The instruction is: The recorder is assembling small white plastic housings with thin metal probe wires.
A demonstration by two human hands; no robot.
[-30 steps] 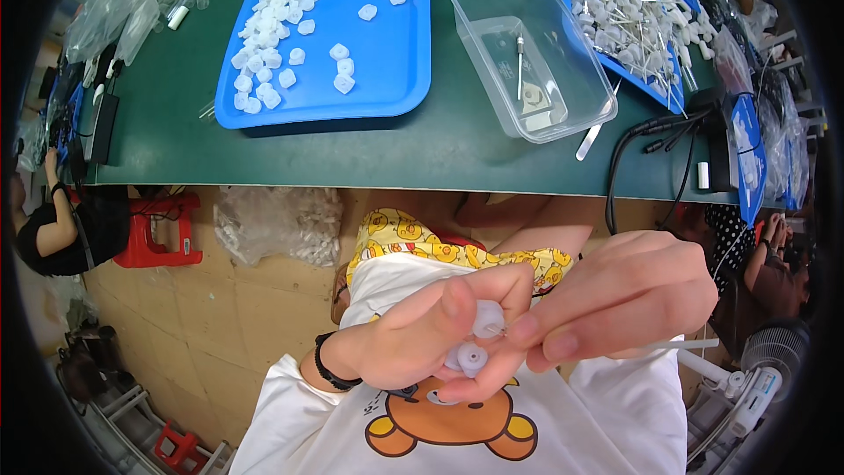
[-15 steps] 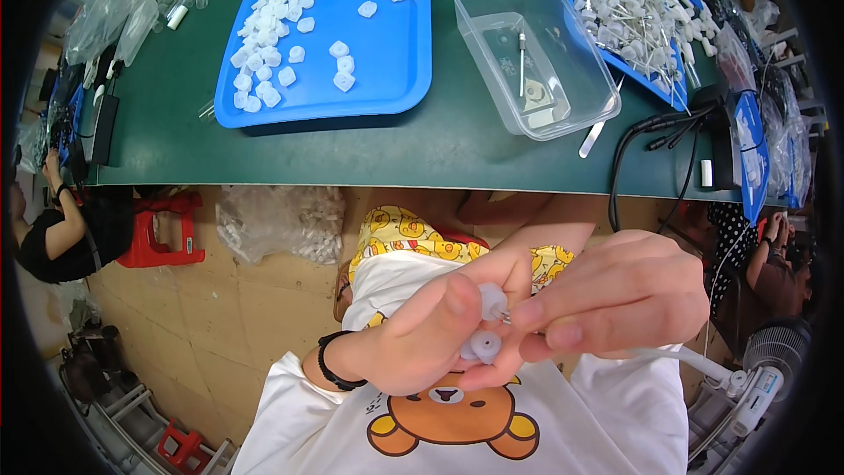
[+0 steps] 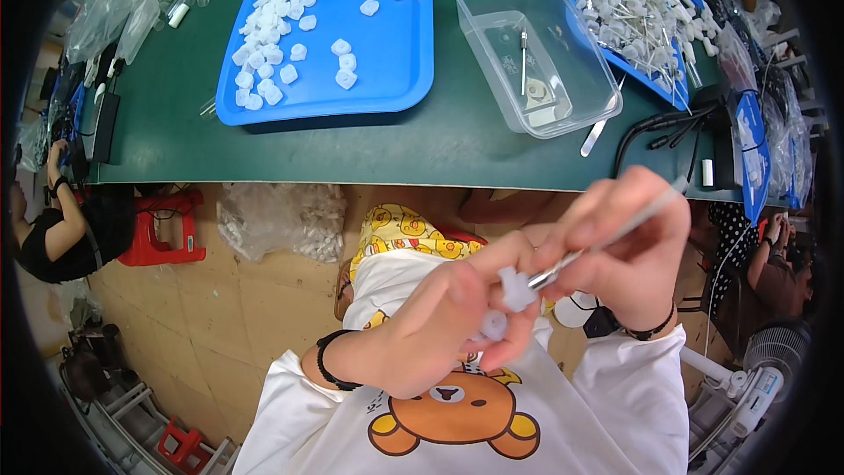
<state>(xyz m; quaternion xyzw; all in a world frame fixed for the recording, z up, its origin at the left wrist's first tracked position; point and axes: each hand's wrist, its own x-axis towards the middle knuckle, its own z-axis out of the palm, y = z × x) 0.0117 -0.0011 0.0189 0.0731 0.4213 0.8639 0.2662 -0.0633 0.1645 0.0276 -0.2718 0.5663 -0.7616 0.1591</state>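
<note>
My left hand (image 3: 431,325) pinches a small white plastic part (image 3: 514,288) between thumb and fingers, low in the view over my lap. A second white round piece (image 3: 492,325) sits lower in the same hand. My right hand (image 3: 629,251) grips a thin metal rod tool (image 3: 607,242), and its tip touches the white part. Both hands are close together, in front of a white shirt with a bear print.
The green table (image 3: 352,141) holds a blue tray (image 3: 400,44) with several white parts, a clear plastic bin (image 3: 585,110) and a second blue tray (image 3: 615,53) full of white sticks. Black cables (image 3: 668,127) lie at the right. Another person (image 3: 53,229) sits at far left by a red stool (image 3: 167,229).
My hands have shifted right and drawn slightly apart. The right hand now shows the metal rod pointing into the white part held by the left.
</note>
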